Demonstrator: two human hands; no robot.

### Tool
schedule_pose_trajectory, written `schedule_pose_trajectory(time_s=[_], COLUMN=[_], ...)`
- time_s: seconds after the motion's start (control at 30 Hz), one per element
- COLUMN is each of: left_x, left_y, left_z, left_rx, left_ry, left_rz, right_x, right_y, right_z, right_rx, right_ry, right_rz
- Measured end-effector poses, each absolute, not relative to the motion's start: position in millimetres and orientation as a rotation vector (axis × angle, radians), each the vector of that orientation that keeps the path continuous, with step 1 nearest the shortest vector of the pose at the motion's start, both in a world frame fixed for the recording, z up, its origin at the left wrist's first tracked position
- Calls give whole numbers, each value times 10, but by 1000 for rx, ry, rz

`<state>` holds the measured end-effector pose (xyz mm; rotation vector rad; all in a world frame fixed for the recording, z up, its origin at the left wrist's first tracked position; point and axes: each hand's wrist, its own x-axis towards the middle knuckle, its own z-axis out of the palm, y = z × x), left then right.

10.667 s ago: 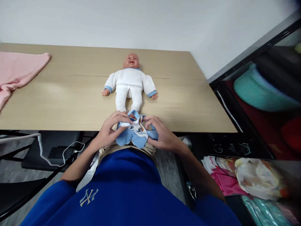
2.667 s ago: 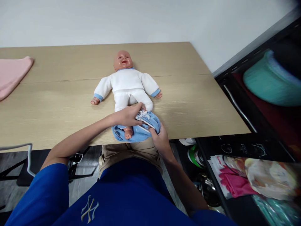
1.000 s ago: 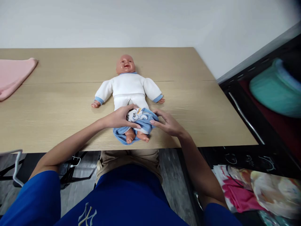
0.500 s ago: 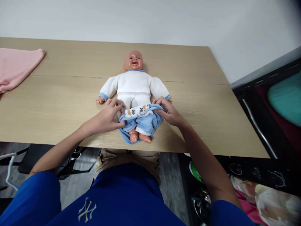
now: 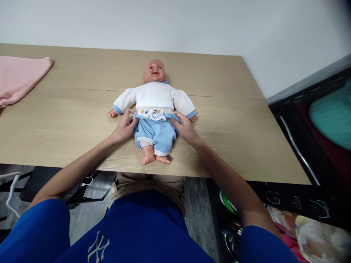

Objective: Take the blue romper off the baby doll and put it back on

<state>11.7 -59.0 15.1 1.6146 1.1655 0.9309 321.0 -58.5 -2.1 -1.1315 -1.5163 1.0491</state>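
Observation:
A baby doll in a white top lies on its back on the wooden table, head away from me. Light blue fleece shorts with a white cartoon waistband sit over its white trousers, drawn up to its waist. My left hand pinches the waistband at the doll's right hip. My right hand pinches the waistband at the other hip. The doll's bare feet stick out below the shorts near the table's front edge.
A pink cloth lies at the table's far left. A black shelf unit with a teal bundle and colourful packets stands to the right. A white cable and a black chair base sit on the floor at left.
Both hands have pulled the blue shorts up the doll's legs, from the knees to the waist. The feet now show fully below the shorts.

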Motion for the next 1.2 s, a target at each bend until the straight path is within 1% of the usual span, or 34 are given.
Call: schedule_pose_trajectory(time_s=[0.07, 0.17, 0.23, 0.43, 0.53, 0.63, 0.73, 0.8, 0.87, 0.93, 1.03, 1.2], left_x=[118, 122, 130, 210, 233, 187, 106, 71, 69, 90, 129, 112], left_y=[-603, -660, -637, -239, -136, -190, -308, -366, -381, -341, -203, -35], left_z=[179, 227, 215, 59, 35, 20, -14, -39, -58, -70, -69, -34], left_rx=[1651, 1862, 1941, 1795, 1692, 1713, 1706, 1647, 1557, 1439, 1291, 1247], left_ry=[1177, 1192, 1142, 1102, 1056, 1111, 1148, 1122, 1076, 1022, 920, 846], left_rz=[962, 1119, 1149, 1206, 1204, 1195, 1150, 1087, 1063, 1118, 1217, 1194], right_x=[3208, 3216, 3200, 3094, 3072, 3088, 3133, 3162, 3181, 3192, 3201, 3245], right_y=[-595, -693, -738, -402, -186, -168, -293, -373, -406, -384, -299, -302], right_z=[-13, 22, 43, 0, -57, -144, -249, -302, -323, -308, -238, -114], right_rx=[-1157, -1164, -1160, -1272, -1267, -1293, -1332, -1303, -1241, -1186, -1137, -1104], right_ry=[-1512, -1542, -1574, -1502, -1433, -1356, -1198, -1083, -1038, -1080, -1201, -1285], right_rz=[982, 759, 644, 560, 598, 695, 904, 1091, 1193, 1176, 1064, 1004])
